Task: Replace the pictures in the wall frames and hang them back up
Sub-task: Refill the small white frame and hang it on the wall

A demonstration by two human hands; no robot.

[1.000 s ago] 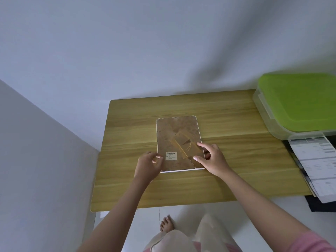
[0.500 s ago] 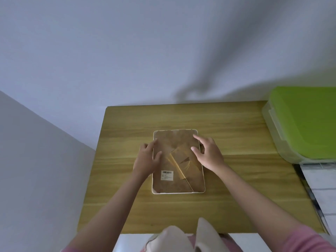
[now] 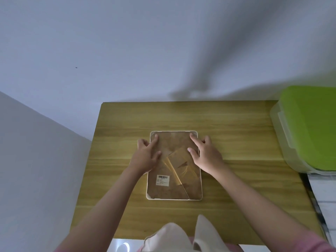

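Note:
A white-rimmed picture frame (image 3: 174, 190) lies face down in the middle of the wooden table (image 3: 236, 139). Its brown backing board shows a folded stand and a barcode sticker (image 3: 163, 180). My left hand (image 3: 145, 157) rests on the frame's upper left part, fingers spread, index finger near the top left corner. My right hand (image 3: 205, 153) rests on the upper right part, index finger near the top right corner, thumb on the stand. Neither hand grips anything.
A clear storage box with a green lid (image 3: 309, 128) stands at the table's right end. Printed papers (image 3: 325, 193) lie just in front of it. A bare grey wall (image 3: 145, 51) rises behind the table, another at the left.
Both hands slid from the frame's near edge up to its far corners. The view moved closer, so the table and frame sit lower and larger.

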